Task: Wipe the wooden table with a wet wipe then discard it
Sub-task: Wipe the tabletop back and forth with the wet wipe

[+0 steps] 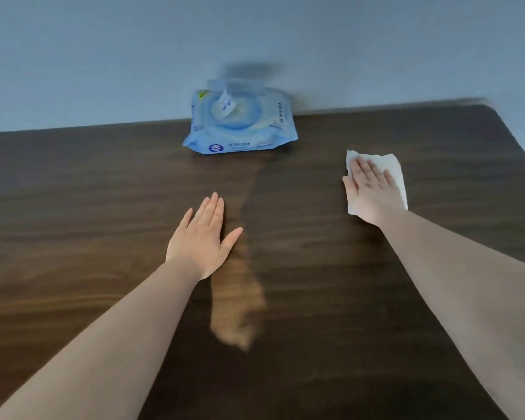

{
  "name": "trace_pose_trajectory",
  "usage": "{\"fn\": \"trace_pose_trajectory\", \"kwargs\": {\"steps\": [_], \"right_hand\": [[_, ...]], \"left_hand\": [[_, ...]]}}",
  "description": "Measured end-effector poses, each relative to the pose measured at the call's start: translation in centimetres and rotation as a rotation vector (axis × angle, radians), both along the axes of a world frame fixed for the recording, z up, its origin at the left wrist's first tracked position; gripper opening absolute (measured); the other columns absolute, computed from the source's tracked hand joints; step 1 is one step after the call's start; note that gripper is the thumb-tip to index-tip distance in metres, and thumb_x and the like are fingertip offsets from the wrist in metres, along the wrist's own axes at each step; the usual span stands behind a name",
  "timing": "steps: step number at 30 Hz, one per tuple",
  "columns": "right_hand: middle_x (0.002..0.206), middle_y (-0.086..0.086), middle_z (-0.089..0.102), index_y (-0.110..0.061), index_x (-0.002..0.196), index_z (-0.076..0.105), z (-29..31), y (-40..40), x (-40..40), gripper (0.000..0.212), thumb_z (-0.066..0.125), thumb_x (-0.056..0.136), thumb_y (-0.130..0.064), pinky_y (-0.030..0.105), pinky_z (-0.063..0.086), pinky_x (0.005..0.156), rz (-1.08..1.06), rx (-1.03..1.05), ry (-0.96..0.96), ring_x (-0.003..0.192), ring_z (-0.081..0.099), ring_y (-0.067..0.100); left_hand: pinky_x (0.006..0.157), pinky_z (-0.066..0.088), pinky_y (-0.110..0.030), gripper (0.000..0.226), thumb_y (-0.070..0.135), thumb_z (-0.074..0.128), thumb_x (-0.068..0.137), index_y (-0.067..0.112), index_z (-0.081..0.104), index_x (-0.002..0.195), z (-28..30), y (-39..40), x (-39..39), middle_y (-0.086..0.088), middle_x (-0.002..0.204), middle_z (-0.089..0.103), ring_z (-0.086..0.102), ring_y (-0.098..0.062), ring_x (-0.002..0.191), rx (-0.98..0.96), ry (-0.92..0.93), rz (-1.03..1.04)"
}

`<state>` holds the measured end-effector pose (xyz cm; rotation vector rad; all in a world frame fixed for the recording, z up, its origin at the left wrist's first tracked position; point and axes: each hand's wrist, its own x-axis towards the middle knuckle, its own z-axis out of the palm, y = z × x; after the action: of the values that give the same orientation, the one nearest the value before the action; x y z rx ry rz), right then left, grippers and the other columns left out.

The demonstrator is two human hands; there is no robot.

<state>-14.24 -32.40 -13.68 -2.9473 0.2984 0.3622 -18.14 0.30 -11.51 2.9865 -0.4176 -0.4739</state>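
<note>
- Right now the wet wipe [385,174] lies spread on the far right of the wooden table [103,207], my right hand [372,192] flat and open on top, pinning rather than gripping it.
- I judge it could bunch or slip out mid-stroke.
- My left hand [202,237] rests open, empty, near centre.
- A sweep leftward might knock the wipes pack [240,125] at the far edge.

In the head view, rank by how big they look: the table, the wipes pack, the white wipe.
1. Wooden table, by far.
2. Blue wipes pack.
3. White wipe, partly hidden under the right hand; its full size is unsure.
</note>
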Motion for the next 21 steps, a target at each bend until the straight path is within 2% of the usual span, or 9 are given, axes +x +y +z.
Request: {"fn": "trace_pose_trajectory", "kwargs": {"steps": [6, 11, 16, 21], "right_hand": [[0.161, -0.009, -0.006, -0.024, 0.151, -0.002, -0.1, -10.6, -2.1, 0.056, 0.009, 0.100, -0.042, 0.038, -0.004, 0.120, -0.176, -0.004, 0.002, 0.147, -0.008, 0.010], [0.161, -0.007, -0.006, -0.023, 0.151, -0.005, 0.5, -17.2, -4.8, 0.055, 0.007, 0.100, -0.042, 0.040, -0.005, 0.119, -0.302, -0.029, 0.024, 0.147, -0.008, 0.013], [0.161, -0.006, -0.010, -0.023, 0.150, -0.006, 0.9, -20.8, -7.8, 0.056, 0.006, 0.100, -0.043, 0.040, -0.007, 0.119, -0.383, -0.049, 0.067, 0.147, -0.010, 0.013], [0.161, -0.004, -0.010, -0.021, 0.150, -0.007, 1.0, -19.0, -8.9, 0.056, 0.006, 0.100, -0.042, 0.040, -0.007, 0.119, -0.395, -0.030, 0.085, 0.147, -0.010, 0.014]], "left_hand": [[0.117, -0.002, -0.033, 0.076, 0.064, 0.011, 0.089, 0.021, -0.010, 0.148, -0.1, -11.8, 2.9, 0.006, 0.158, -0.013, -0.010, -0.009, 0.144, -0.019, 0.039, -0.205], [0.116, -0.003, -0.034, 0.082, 0.069, 0.012, 0.086, 0.021, -0.012, 0.148, -0.5, -18.5, 4.2, 0.005, 0.158, -0.015, -0.012, -0.011, 0.144, 0.005, 0.074, -0.273], [0.117, -0.004, -0.037, 0.087, 0.073, 0.004, 0.081, 0.020, -0.013, 0.148, -1.1, -20.0, 3.7, 0.003, 0.158, -0.016, -0.014, -0.013, 0.144, 0.057, 0.037, -0.250], [0.118, -0.001, -0.036, 0.086, 0.071, 0.010, 0.083, 0.019, -0.011, 0.148, -0.5, -18.9, 2.8, 0.003, 0.158, -0.015, -0.012, -0.012, 0.144, 0.040, 0.067, -0.219]]}}
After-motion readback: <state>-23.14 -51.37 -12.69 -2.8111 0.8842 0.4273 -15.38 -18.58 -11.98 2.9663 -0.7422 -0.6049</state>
